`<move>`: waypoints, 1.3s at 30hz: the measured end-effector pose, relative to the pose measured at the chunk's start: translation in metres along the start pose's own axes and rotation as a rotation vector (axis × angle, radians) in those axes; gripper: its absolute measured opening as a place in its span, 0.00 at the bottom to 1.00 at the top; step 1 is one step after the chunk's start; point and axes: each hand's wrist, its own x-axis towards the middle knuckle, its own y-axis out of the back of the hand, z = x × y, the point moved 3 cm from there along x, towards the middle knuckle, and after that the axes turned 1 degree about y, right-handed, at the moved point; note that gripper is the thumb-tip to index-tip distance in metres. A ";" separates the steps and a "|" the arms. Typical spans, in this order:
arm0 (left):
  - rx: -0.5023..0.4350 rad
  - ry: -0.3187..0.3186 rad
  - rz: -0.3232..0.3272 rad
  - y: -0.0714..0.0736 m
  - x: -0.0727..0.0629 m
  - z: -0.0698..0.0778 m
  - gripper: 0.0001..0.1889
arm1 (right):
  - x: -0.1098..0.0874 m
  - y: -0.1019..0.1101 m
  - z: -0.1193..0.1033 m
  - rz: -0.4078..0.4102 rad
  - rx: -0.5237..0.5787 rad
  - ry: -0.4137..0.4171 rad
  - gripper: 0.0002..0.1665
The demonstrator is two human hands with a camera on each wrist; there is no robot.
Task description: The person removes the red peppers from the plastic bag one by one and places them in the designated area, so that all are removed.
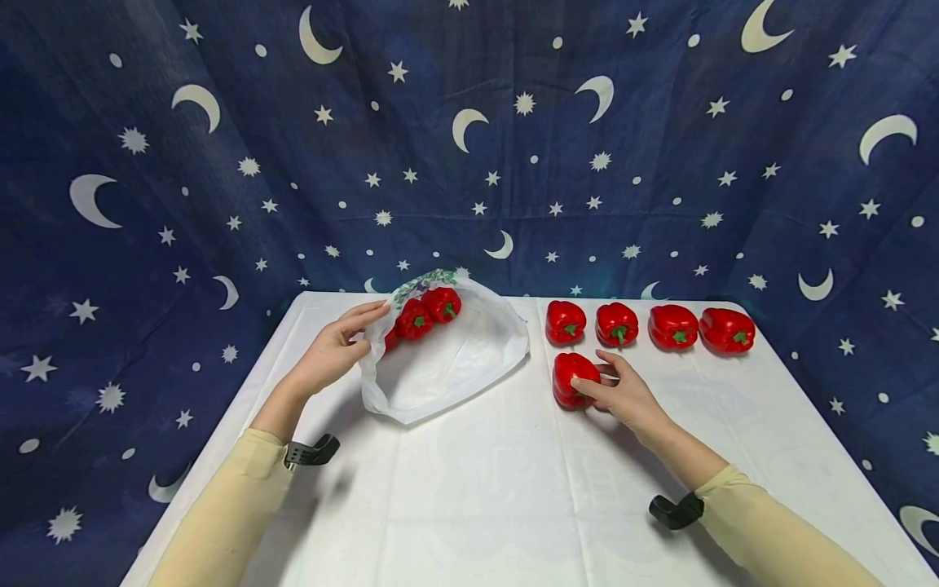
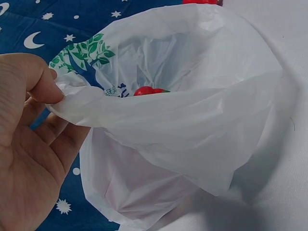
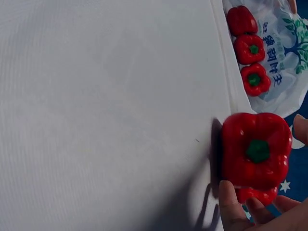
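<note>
My left hand [image 1: 333, 350] pinches the left rim of a white plastic bag [image 1: 447, 391] with a green tree print, thumb on one side and fingers behind. The bag's mouth gapes, and three red bell peppers [image 3: 249, 49] with green stems lie inside. Farther right, my right hand [image 1: 623, 395] is at a red bell pepper [image 1: 568, 381]; its thumb overlaps the near side and its fingers are spread beside the right side. In the right wrist view that pepper [image 3: 255, 149] faces stem-up, with a fingertip apart from its far side.
Several more red bell peppers [image 1: 672, 328] form a row along the back right of the white-covered table [image 1: 499, 489]. A dark blue curtain [image 1: 513, 187] with moons and stars hangs behind and at both sides. Black wrist cameras [image 1: 676, 512] are strapped at both sleeves.
</note>
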 end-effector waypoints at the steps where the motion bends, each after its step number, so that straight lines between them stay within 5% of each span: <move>1: -0.002 0.002 0.004 0.000 0.000 0.000 0.33 | 0.000 0.002 -0.001 0.003 -0.003 0.004 0.63; 20: -0.014 -0.006 0.024 0.003 0.001 -0.002 0.32 | -0.014 0.019 -0.033 0.101 -0.049 0.250 0.45; 39: -0.011 0.002 0.052 0.007 0.002 0.002 0.32 | -0.017 -0.053 -0.089 -0.170 -0.056 0.352 0.39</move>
